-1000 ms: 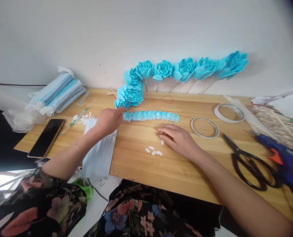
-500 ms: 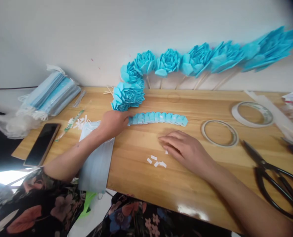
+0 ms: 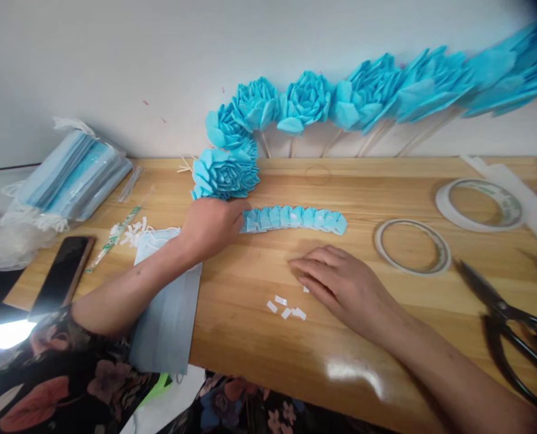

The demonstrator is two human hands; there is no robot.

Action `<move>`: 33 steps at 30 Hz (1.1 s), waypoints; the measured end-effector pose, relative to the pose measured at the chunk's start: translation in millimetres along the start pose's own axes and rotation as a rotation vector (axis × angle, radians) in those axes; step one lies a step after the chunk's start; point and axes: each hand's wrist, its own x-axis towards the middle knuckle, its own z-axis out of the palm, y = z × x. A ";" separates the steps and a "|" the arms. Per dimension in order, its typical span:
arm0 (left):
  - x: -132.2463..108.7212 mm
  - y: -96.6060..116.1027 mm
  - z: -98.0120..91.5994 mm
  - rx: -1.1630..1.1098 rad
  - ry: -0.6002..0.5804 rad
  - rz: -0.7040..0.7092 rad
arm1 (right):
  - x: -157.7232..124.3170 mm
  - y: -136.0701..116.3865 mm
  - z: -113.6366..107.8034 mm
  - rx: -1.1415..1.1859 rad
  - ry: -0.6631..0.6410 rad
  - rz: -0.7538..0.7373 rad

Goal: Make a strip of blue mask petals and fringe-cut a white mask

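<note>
My left sleeve [image 3: 69,367] is black, printed with coral leaves, a dusky pink flower and a pale leaf; it ends near the elbow. From there my left forearm [image 3: 126,298] is bare, marked by one small dark spot [image 3: 138,273]. My right forearm [image 3: 431,358], left hand [image 3: 211,228] and right hand [image 3: 340,283] are bare too. Dark lap cloth [image 3: 254,413] carries small pink flowers and a bluish bloom.
</note>
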 end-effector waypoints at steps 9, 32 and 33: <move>10.8 11.0 -6.3 0.005 -0.015 0.101 | 0.1 -4.0 -2.6 -0.015 -0.011 0.015; 40.9 37.3 -11.0 -0.086 0.033 0.130 | 0.5 -2.2 0.1 -0.037 -0.059 0.011; 40.9 39.6 -11.0 -0.103 0.043 0.130 | 0.6 -2.4 0.1 -0.038 -0.061 0.016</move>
